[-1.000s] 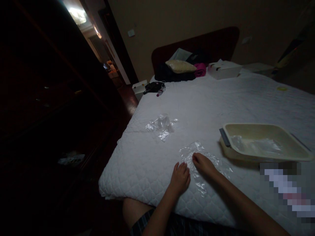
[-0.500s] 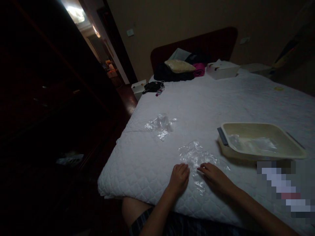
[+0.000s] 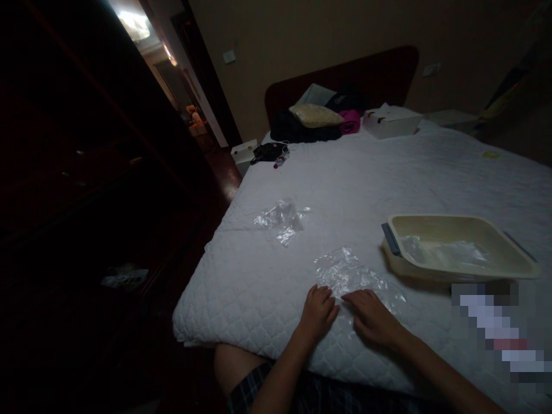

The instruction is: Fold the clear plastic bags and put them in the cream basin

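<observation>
A crinkled clear plastic bag (image 3: 345, 270) lies on the white quilted bed cover in front of me. At its near left edge rests my left hand (image 3: 319, 311), fingers bent a little and thumb apart. My right hand (image 3: 373, 316) lies over the near part of the bag, its fingers stretched to the left and covering some of the plastic. The fingertips of the two hands are close together but do not meet. Farther off to the left is a second crumpled clear plastic bag (image 3: 282, 219).
On the right stands a cream plastic tub (image 3: 509, 270) with grey handles and clear plastic inside. Toward the headboard (image 3: 388, 75) are a white box (image 3: 392, 123), a cushion (image 3: 317, 116), a pink roll (image 3: 349, 122) and dark cloth. A small bottle (image 3: 281, 160) lies near the left edge.
My right hand has turned flatter and now covers the near end of the bag. My left hand has shifted slightly right, with its thumb now apart. The tub and second bag stay put.
</observation>
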`<state>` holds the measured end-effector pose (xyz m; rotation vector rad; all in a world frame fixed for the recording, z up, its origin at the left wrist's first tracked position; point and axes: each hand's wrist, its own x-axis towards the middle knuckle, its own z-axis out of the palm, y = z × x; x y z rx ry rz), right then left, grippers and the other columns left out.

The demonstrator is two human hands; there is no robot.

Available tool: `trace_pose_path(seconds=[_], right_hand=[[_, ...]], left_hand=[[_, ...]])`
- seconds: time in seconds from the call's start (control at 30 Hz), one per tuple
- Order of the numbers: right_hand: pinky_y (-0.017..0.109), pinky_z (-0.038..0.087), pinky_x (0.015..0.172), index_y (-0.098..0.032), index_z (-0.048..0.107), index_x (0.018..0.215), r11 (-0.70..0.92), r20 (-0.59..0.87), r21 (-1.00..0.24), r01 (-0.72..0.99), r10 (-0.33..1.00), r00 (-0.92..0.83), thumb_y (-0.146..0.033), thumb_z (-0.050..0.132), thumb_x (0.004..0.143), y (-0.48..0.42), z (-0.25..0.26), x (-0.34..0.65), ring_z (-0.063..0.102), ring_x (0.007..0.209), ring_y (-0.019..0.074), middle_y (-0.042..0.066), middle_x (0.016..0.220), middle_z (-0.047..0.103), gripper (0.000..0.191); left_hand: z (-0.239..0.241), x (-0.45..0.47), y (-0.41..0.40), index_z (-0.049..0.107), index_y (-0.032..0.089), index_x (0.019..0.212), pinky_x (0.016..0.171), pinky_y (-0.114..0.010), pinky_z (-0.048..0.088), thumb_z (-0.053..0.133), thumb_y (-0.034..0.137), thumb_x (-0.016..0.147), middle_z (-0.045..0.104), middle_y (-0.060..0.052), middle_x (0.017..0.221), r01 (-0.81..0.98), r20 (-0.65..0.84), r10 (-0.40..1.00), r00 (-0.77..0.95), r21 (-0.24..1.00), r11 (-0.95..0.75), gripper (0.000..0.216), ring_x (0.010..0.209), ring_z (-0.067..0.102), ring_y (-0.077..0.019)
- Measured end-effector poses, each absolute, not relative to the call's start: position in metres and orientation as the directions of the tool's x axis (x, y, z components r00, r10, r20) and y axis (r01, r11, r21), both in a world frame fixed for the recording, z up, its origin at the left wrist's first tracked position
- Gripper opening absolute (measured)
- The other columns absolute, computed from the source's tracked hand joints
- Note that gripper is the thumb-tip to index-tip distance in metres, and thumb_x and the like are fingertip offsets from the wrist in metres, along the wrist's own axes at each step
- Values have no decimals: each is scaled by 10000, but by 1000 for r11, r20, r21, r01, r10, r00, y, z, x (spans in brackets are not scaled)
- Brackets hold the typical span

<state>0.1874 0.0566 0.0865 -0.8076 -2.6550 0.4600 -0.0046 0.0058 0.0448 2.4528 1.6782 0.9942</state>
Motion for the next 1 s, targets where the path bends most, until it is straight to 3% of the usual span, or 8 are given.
trace_pose_path(seconds=[0.1, 0.33, 0.5, 0.63, 0.77, 0.87, 1.0], right_hand=[[441, 347, 915, -130, 521, 1140, 832, 222, -336, 442, 526, -821, -87, 471, 647, 52, 84, 190, 487, 1043, 254, 138, 1127, 561, 497], [440, 376, 885, -179, 537, 1111, 865, 294, -196, 461, 501, -814, -242, 521, 800, 43, 73, 188, 526, 982, 246, 108, 1059, 599, 318], [472, 375, 885, -142, 504, 1138, 871, 350, -186, 455, 492, -797, -405, 610, 743, 41, 62, 191, 494, 1023, 288, 155, 1122, 555, 487], [490, 386, 874, -147, 487, 1128, 847, 424, -233, 477, 530, -734, -441, 605, 736, 36, 49, 189, 483, 1030, 295, 164, 1117, 534, 504], [458, 425, 841, -163, 526, 1055, 791, 467, -289, 540, 609, -641, -276, 514, 813, 34, 46, 186, 531, 970, 263, 142, 1034, 579, 267], [421, 449, 822, -173, 563, 1023, 758, 425, -356, 547, 653, -627, -184, 439, 837, 38, 55, 187, 571, 922, 236, 119, 981, 623, 225], [403, 452, 843, -190, 567, 1053, 667, 311, -539, 514, 725, -615, -229, 414, 848, 50, 70, 190, 596, 931, 224, 95, 1001, 650, 259]], left_hand=[[44, -4, 6, 596, 171, 918, 988, -473, 361, 523, 284, 844, 621, -80, 1051, 835, 482, 846, 228, 350, -425, 154, 1076, 531, -218], [38, -6, 5, 599, 178, 917, 992, -468, 352, 506, 290, 858, 625, -76, 1064, 829, 485, 841, 240, 349, -437, 157, 1091, 529, -213], [36, -7, 4, 594, 175, 927, 997, -466, 343, 527, 327, 841, 619, -79, 1079, 820, 491, 836, 243, 357, -448, 187, 1107, 516, -218], [38, -7, 4, 590, 177, 923, 993, -474, 344, 528, 331, 831, 621, -82, 1071, 812, 493, 837, 237, 372, -449, 191, 1102, 517, -221], [42, -7, 3, 580, 173, 946, 995, -456, 352, 518, 300, 830, 624, -82, 1068, 825, 494, 836, 240, 350, -444, 183, 1101, 519, -209], [46, -6, 3, 544, 162, 1061, 999, -453, 352, 487, 253, 837, 620, -91, 1082, 832, 467, 846, 258, 337, -440, 249, 1113, 512, -208], [45, -5, 2, 489, 149, 1173, 1012, -460, 334, 459, 193, 833, 605, -100, 1123, 851, 431, 855, 289, 293, -436, 345, 1141, 493, -219]])
